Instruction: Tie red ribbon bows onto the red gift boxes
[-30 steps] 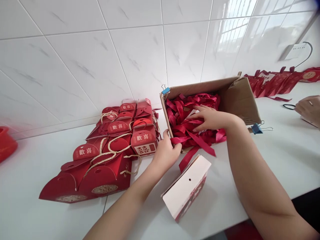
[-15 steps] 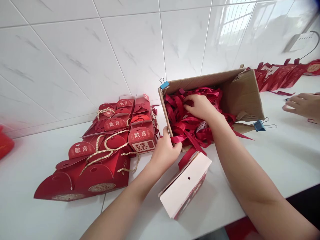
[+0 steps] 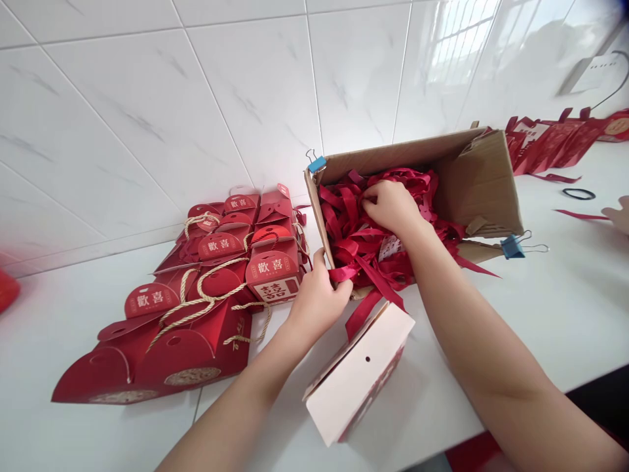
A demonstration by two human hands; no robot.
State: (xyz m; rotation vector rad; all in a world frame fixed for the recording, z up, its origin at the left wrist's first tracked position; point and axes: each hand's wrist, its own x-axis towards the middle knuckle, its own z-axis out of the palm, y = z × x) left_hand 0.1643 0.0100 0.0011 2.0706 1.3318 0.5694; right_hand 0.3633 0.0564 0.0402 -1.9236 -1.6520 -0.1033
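A cardboard box (image 3: pixel 417 145) lies with its open side towards me, filled with a tangle of red ribbons (image 3: pixel 376 252). My left hand (image 3: pixel 322 292) is at the box's left front edge, its fingers closed on one red ribbon that passes between thumb and forefinger. Inside the box, my right hand (image 3: pixel 393 206) is bent down into the heap with its fingertips pinched at the ribbons; exactly which strand they grip is partly hidden. Just in front stands a small gift box (image 3: pixel 361 373), its pale face with a round hole turned up, and a ribbon trails behind it.
Several red folded gift boxes (image 3: pixel 196 341) with cord handles sit to the left. Blue binder clips (image 3: pixel 512 247) hold the carton's edges. At right are red gift bags (image 3: pixel 545 144), a black ring (image 3: pixel 578 194) and another person's hand (image 3: pixel 620 213). A tiled wall (image 3: pixel 246 85) runs behind.
The other person's hand has drawn away to the right, uncovering the black ring and a ribbon strip. My hands hold nearly the same places; the view has shifted slightly.
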